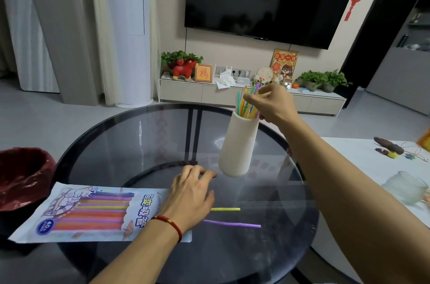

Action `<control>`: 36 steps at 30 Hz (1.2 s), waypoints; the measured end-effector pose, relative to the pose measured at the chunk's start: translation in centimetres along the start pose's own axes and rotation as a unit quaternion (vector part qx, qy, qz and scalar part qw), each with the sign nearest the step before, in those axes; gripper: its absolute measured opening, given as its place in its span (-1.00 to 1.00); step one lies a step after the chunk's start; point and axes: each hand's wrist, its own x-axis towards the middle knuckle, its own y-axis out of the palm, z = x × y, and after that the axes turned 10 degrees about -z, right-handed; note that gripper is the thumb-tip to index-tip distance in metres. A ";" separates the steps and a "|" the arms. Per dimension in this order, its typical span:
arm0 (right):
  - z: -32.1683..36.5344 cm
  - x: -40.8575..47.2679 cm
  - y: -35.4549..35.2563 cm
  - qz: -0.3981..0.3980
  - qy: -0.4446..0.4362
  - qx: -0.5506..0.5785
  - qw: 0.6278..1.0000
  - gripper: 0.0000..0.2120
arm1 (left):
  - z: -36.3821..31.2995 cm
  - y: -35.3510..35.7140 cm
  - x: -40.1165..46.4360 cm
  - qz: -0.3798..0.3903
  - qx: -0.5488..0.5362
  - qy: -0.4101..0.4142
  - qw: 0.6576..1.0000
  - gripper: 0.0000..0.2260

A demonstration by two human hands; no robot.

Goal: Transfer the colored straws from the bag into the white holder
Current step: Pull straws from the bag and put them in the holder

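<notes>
A ribbed white holder (pixel 237 146) stands tilted on the round glass table (pixel 144 134), with several colored straws (pixel 244 103) sticking out of its mouth. My right hand (pixel 271 103) is at the holder's mouth, fingers pinched around the tops of the straws there. The printed straw bag (pixel 93 211) lies flat at the table's left front, with straws showing through it. My left hand (pixel 190 195) rests palm down over the bag's open right end, fingers spread. A yellow straw (pixel 225 209) and a purple straw (pixel 232 224) lie loose on the glass just right of that hand.
A bin with a red liner (pixel 21 174) stands left of the table. To the right is a white table (pixel 363 158) with a frosted glass cup (pixel 406 187) and small items. A TV cabinet with plants and ornaments lines the far wall.
</notes>
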 end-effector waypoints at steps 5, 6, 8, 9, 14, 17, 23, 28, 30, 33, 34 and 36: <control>-0.1 -1.2 -0.2 -0.058 -0.104 -0.002 0.993 -0.26 | 0.6 -0.3 -0.1 0.003 0.006 -0.007 1.000 -0.63; -0.2 -1.6 -0.1 -0.049 -0.116 -0.019 0.992 -0.28 | 0.7 -0.4 -0.1 0.012 0.008 -0.008 1.000 -0.61; -0.4 -2.6 -0.3 -0.074 -0.137 -0.032 0.987 -0.37 | 1.1 -0.9 -0.1 0.064 0.034 -0.008 0.997 -0.47; -0.6 -3.2 -0.5 -0.110 -0.155 -0.022 0.981 -0.45 | 1.5 -1.3 -0.1 0.104 0.054 -0.008 0.993 -0.34; -4.2 -9.5 -0.3 -0.003 -0.244 0.039 0.969 -0.78 | 3.6 -2.7 -1.6 0.278 0.111 -0.004 0.954 0.21; -8.7 -14.4 2.2 0.289 -0.255 -0.142 0.912 -0.64 | 3.9 -2.7 -2.2 0.304 0.135 0.022 0.943 0.26; -12.3 -18.1 5.4 0.330 -0.247 -0.156 0.898 -0.46 | 4.0 -3.1 -1.7 0.311 0.152 0.024 0.938 0.25; -11.1 -19.5 6.4 0.305 -0.301 -0.172 0.887 -0.69 | 2.7 -3.2 -1.5 0.251 0.139 0.043 0.957 0.07; -10.4 -19.9 6.5 0.287 -0.294 -0.173 0.895 -0.68 | 2.3 -3.2 -1.6 0.229 0.134 0.049 0.963 -0.04; -9.4 -20.1 6.4 0.270 -0.212 -0.095 0.935 -0.68 | 1.9 -3.6 -1.7 0.197 0.132 0.053 0.970 -0.09; -9.2 -20.3 6.4 0.268 -0.175 -0.044 0.946 -0.69 | 1.9 -3.7 -1.7 0.179 0.131 0.063 0.973 -0.10; -8.9 -20.7 6.5 0.258 -0.126 0.040 0.957 -0.71 | 1.6 -3.8 -1.6 0.148 0.132 0.089 0.976 -0.12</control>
